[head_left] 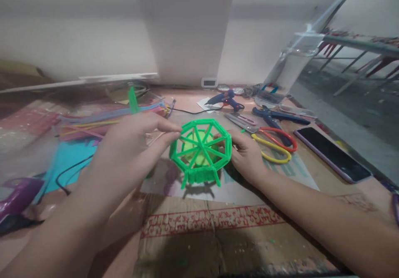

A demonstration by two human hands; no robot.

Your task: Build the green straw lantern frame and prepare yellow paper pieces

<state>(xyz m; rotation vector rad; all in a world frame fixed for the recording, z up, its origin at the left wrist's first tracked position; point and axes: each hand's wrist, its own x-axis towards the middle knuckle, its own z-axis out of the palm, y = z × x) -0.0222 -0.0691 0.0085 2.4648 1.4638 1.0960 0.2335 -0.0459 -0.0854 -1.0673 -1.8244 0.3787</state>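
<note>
A bright green pipe-cleaner wheel with spokes and short legs at its front edge stands in the middle, a yellow-green disc showing behind the spokes. With thumb and forefinger, my left hand pinches its upper left rim. My right hand is closed around the right side, its fingertips partly hidden behind the rim. Just above my left hand a flat green strip sticks up; its lower end is hidden, so I cannot tell whether it is held. Below the wheel lies a pale printed sheet.
Farther back are a blue glue gun, red-and-yellow-handled scissors, blue-handled pliers and a clear bottle. A phone lies right. Bagged pipe cleaners and a purple glue gun are left. Cardboard covers the front.
</note>
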